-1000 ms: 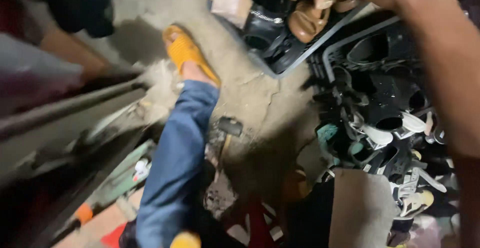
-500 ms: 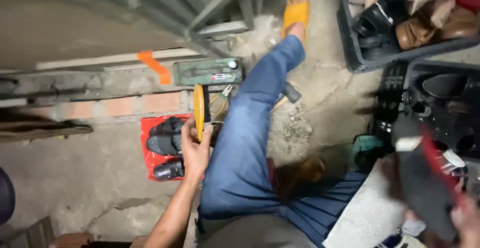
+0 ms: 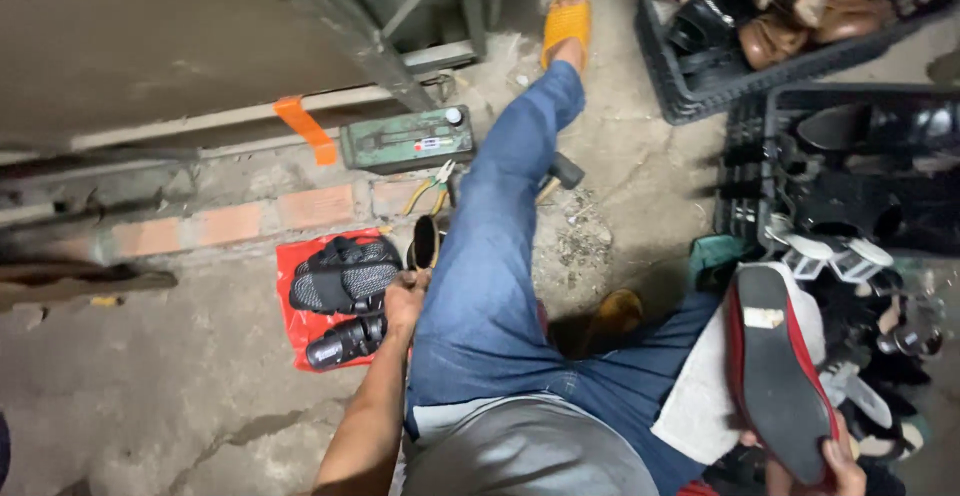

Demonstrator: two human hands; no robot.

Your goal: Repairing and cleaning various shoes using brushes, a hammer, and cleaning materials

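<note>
I sit on the floor with my left leg in blue jeans stretched out, an orange sandal [image 3: 567,21] on the foot. My left hand [image 3: 402,306] reaches down beside my thigh and grips the lower edge of a round dark tin with a yellowish rim [image 3: 425,241], held on edge just above the floor. At the lower right my right hand [image 3: 843,468] holds a shoe [image 3: 775,366] by its end, black sole up with a red edge, over a white cloth [image 3: 700,401] on my lap.
Black sandals [image 3: 345,276] lie on a red plastic sheet [image 3: 292,316] by my left hand. A green metal box [image 3: 408,139] and a hammer [image 3: 566,170] lie near my leg. Dark crates of shoes [image 3: 690,96] stand at the right, with a loose shoe pile [image 3: 880,336].
My left hand has lowered the round tin toward the floor beside the red sheet. The red-edged shoe in my right hand has turned sole-up over my lap.
</note>
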